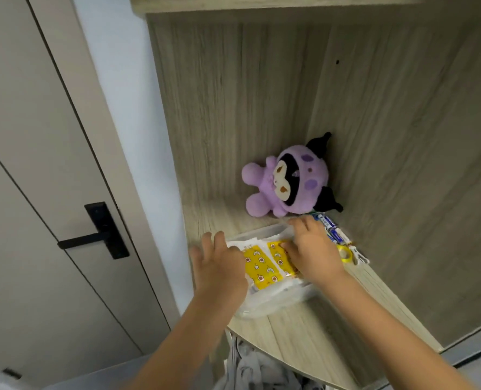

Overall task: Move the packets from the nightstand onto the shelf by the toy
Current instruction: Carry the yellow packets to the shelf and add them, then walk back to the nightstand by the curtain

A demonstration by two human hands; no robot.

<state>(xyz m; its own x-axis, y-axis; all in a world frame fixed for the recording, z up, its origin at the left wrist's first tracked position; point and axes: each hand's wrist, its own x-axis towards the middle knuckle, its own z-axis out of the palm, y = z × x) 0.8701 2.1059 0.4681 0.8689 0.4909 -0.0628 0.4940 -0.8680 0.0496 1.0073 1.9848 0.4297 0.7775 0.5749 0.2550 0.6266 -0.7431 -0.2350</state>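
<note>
I can read no text anywhere from here. The yellow packets (273, 263) lying between my left hand (219, 266) and right hand (309, 249) carry only small printed pictures of moons, stars and little figures, with no words I can make out. The blue-and-white tubes (330, 228) just beyond my right hand bear markings, but they are too small and blurred to read.

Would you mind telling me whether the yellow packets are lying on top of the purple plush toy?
No, the yellow packets lie on the shelf in front of the plush toy, apart from it.
</note>
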